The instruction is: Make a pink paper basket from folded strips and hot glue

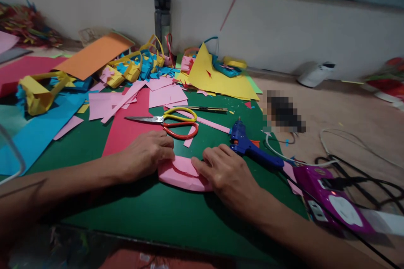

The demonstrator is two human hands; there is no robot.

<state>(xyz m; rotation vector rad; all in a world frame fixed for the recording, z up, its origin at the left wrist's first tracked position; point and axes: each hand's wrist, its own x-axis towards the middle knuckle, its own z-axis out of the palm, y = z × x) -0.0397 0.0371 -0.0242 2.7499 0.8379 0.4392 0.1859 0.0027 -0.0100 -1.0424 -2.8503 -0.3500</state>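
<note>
A folded piece of pink paper [185, 179] lies between my hands on the green tabletop [151, 218], with a curved fold or slit across its upper side. My left hand [150, 151] is closed on its left end, the fingers curled at the upper corner. On the right end, my right hand [225, 170] presses with the thumb on top and the other fingers bent. Just beyond my hands lie scissors [176, 122] with one yellow and one red handle. A blue glue gun [249, 143] rests to the right of my right hand.
Pink paper scraps [167, 92], a red sheet [126, 134] and a yellow sheet [217, 75] lie farther back. Small paper baskets [126, 69] stand at the back left. A purple power strip [331, 201] with black cables is at the right. A cutter [208, 109] lies behind the scissors.
</note>
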